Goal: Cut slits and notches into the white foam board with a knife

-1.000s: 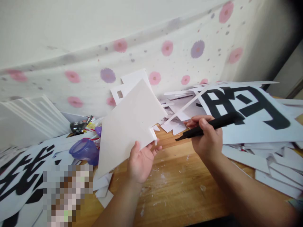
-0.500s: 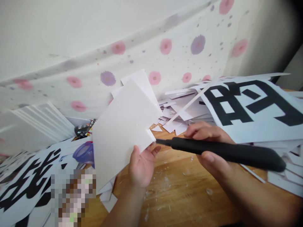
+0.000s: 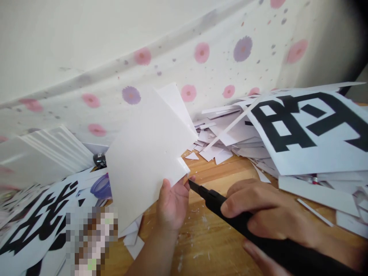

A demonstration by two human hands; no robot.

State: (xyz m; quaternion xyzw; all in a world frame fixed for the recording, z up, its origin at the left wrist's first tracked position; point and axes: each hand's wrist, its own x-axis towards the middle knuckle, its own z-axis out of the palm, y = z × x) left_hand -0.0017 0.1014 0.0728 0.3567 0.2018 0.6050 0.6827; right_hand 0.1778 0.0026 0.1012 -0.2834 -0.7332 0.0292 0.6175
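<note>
My left hand [image 3: 174, 203] grips a white foam board piece [image 3: 146, 149] by its lower right edge, thumb in front and fingers behind. The piece is held up at a tilt, with a stepped notch cut into its right side. In my right hand [image 3: 267, 214] is a black utility knife [image 3: 227, 209], its handle running down to the lower right. The blade's tip sits close to the lower corner of the notch, near my left fingertips. Whether it touches the board I cannot tell.
White offcuts [image 3: 214, 153] pile up at the back of the wooden table [image 3: 207, 237]. Right of them lies a sheet with a large black character [image 3: 290, 126]. On the left are a purple bowl [image 3: 100, 186], stacked white boards [image 3: 51, 149] and another printed sheet [image 3: 37, 218].
My right hand has moved lower and turned the knife, so its handle slants down to the right instead of lying nearly level. My left hand and the board have hardly moved.
</note>
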